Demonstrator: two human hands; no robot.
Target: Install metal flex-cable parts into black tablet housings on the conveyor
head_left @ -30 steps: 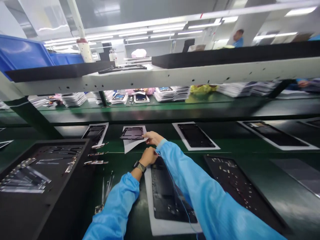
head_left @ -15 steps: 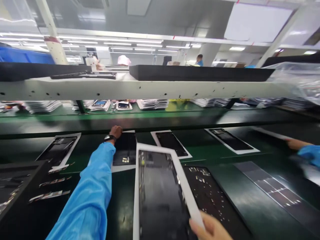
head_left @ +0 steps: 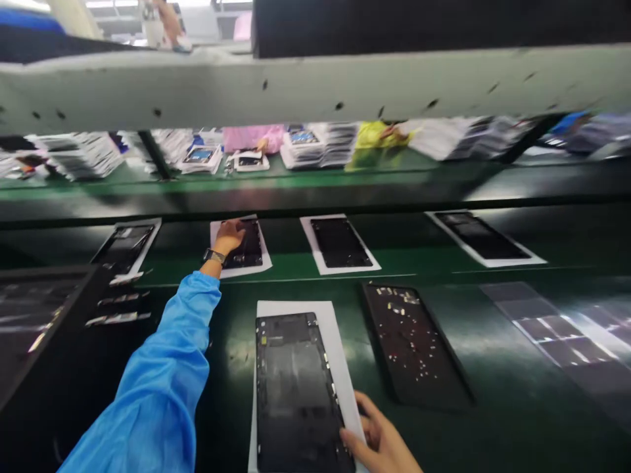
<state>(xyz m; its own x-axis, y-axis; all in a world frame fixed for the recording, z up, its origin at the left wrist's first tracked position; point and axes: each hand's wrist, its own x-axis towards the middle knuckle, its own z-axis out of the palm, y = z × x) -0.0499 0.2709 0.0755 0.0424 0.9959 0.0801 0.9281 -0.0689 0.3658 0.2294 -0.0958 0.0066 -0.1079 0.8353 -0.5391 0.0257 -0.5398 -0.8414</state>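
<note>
Left hand [head_left: 230, 236]: my 9 o'clock, over far panel [head_left: 253, 248]; I can't tell its grip.
Right hand [head_left: 383, 440]: 5 o'clock, pinching near panel [head_left: 298, 387] and sheet [head_left: 335, 348].

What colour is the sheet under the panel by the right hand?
The sheet is white, clearest in the head view.

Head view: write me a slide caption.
Left hand at a far black panel; right hand gripping the near black panel and its white sheet.
</note>
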